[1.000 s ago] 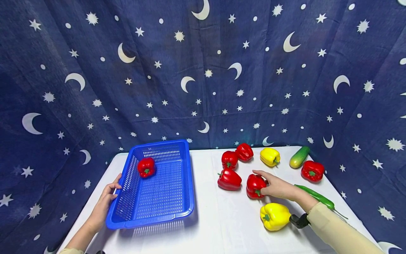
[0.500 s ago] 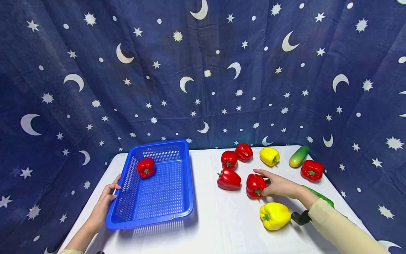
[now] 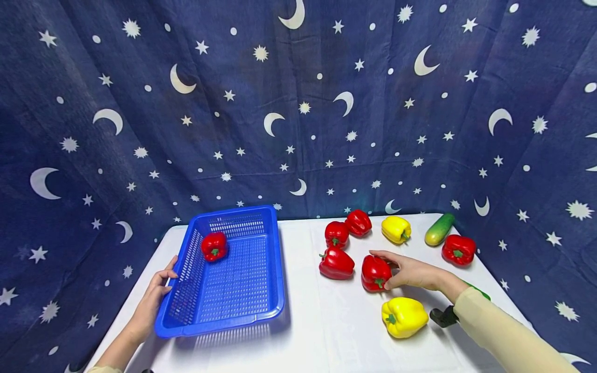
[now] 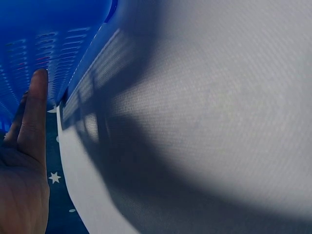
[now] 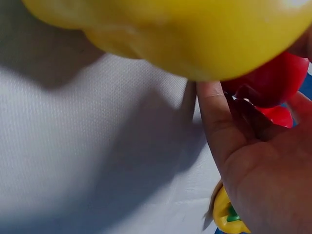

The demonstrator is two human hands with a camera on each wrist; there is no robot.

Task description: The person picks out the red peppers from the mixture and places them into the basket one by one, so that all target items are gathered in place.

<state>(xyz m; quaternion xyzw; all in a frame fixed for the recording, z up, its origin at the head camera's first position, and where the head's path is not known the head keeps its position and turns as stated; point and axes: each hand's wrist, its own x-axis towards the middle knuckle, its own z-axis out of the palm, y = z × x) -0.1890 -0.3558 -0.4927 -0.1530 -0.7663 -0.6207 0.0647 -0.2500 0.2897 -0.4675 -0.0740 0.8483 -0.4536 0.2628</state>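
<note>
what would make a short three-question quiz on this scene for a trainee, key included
1. True or false: the blue basket contains a yellow pepper.
2. Fill in the blank: the thumb and fingers of the right hand are on a ____.
3. In the head view, which side of the basket is the left hand at?
a) left
b) right
c) far

Key:
1. False; it contains a single pepper, a red one.
2. red pepper
3. a

Wrist views are dim, shadows (image 4: 129, 156) darkening the cloth (image 4: 234, 87).
</note>
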